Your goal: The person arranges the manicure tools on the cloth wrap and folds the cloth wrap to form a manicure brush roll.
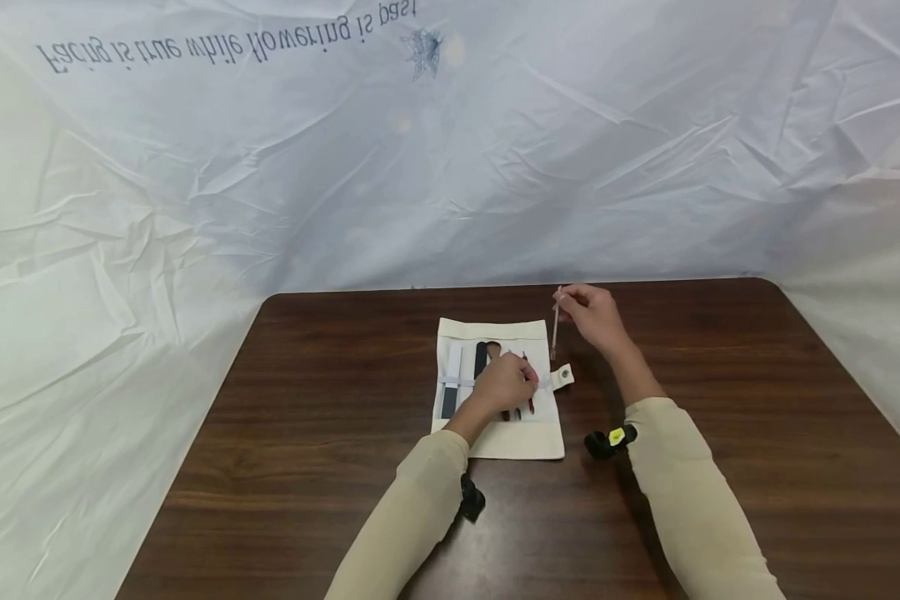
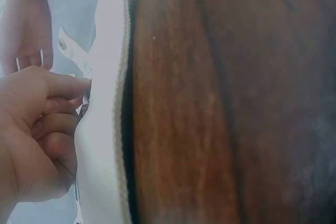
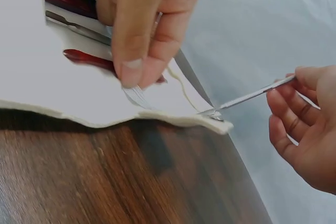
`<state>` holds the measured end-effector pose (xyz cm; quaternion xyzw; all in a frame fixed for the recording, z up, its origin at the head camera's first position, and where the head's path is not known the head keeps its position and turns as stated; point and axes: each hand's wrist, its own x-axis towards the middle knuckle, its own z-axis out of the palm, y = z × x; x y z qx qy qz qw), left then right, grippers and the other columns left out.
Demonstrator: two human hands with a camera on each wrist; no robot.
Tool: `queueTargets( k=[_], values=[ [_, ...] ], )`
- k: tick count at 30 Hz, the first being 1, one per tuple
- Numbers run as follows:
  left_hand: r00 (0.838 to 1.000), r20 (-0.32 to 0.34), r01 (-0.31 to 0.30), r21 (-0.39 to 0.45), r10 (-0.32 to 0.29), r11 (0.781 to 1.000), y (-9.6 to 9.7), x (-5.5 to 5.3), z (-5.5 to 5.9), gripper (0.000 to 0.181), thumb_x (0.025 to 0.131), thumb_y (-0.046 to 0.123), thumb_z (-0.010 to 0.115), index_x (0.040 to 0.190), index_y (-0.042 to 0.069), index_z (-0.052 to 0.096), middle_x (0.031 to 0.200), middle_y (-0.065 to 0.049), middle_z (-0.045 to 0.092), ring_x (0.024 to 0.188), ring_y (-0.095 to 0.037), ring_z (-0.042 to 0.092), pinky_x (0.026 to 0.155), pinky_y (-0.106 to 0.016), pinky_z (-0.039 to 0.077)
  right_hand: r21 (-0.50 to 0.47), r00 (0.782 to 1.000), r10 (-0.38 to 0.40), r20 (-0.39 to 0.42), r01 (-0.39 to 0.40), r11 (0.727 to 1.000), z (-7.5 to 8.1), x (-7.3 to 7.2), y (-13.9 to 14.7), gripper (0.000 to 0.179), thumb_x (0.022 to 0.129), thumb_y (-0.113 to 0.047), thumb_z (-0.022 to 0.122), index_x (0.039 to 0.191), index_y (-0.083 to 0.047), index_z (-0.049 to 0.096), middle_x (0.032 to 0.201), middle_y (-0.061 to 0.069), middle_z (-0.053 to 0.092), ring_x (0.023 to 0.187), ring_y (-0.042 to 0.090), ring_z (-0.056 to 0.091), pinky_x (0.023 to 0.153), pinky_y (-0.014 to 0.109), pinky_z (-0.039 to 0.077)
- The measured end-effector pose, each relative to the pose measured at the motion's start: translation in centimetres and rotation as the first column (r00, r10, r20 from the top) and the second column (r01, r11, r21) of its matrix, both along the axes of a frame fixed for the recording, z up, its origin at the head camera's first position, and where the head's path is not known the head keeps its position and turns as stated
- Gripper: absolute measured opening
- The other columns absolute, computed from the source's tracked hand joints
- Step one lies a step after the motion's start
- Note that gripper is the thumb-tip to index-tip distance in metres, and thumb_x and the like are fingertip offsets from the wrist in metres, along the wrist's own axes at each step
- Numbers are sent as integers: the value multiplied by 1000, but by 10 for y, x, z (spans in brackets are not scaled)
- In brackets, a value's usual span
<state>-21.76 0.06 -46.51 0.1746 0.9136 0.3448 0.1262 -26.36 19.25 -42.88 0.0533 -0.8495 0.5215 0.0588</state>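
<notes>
A cream cloth tool roll [image 1: 517,443] lies unfolded on the table. Over its right part, my left hand [image 1: 504,385] pinches the pale elastic band [image 3: 137,98] between thumb and fingers. Off the roll's upper right side, my right hand [image 1: 591,318] holds a slim silver metal tool [image 3: 257,95] near one end, its other end pointing down toward the snap tab [image 1: 562,376]. Beneath the left hand lie a tool with a red handle [image 3: 89,59], a grey metal tool [image 3: 79,27] and a dark red handle [image 3: 69,0]; the hand partly hides them.
On the roll's left side, a white and dark grey flat strip [image 1: 452,379] and a black-ended tool [image 1: 481,357] sit under the band. The brown wooden table [image 1: 307,417] extends around the roll. A white sheet [image 1: 495,167] hangs behind its far edge.
</notes>
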Motion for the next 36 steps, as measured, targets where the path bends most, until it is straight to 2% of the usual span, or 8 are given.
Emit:
queueTargets(
  k=[4,9,13,18,21,26,33,36],
  values=[
    [1000,-5,-2,3,2,1000,0,1,1,16,96,14,64,90,11,79,85,-2,76,40,-7,48,44,-23,40,3,999,37,9,-37,999,-1,-1,-7,34,108,-19,49,122,6,66,118,26,66,81,0,63,86,34,57],
    [1000,5,-9,10,8,1000,0,1,1,16,95,13,64,90,11,79,82,-2,76,39,-6,47,44,-23,39,8,996,76,45,-76,997,-5,-4,-12,31,107,-17,51,121,6,66,123,28,66,89,13,68,93,46,57],
    [1000,10,-3,4,3,1000,0,1,2,17,96,13,63,90,12,78,81,0,76,40,-6,48,44,-22,40,-3,993,92,78,-92,996,-8,-6,-14,31,106,-15,54,121,10,65,121,30,66,90,17,70,91,43,59],
    [1000,6,3,5,-3,1000,-1,0,1,17,96,13,63,90,12,78,75,1,74,40,-6,47,43,-22,38,-2,979,100,175,-102,995,-11,-8,-14,33,105,-13,55,124,12,64,113,27,69,80,6,68,87,38,60],
    [1000,5,-2,11,2,1000,-1,-1,-1,16,96,14,63,91,12,78,68,2,71,40,-5,46,43,-21,37,18,962,110,250,-118,993,-12,-9,-14,34,105,-15,55,126,12,63,109,20,71,76,0,66,86,34,60],
    [1000,1,-6,25,6,1000,-1,-2,-3,14,95,15,65,93,11,78,65,4,68,42,-5,47,45,-21,38,71,928,129,348,-163,984,-13,-10,-11,33,105,-18,56,123,9,66,94,6,73,77,3,66,80,29,59],
    [1000,-12,-11,26,11,1000,-2,-2,-4,13,94,17,66,93,12,78,75,1,73,45,-5,48,48,-21,39,80,847,226,482,-299,951,-14,-6,-12,31,101,-12,56,112,13,69,70,-4,68,64,4,64,66,23,54],
    [1000,-8,-10,27,10,1000,-2,-2,-4,13,95,17,66,93,11,78,83,1,74,46,-6,49,48,-21,39,101,826,227,516,-322,941,-15,-3,-13,28,100,-12,58,104,12,71,65,-6,64,60,3,62,63,21,53]
  ],
)
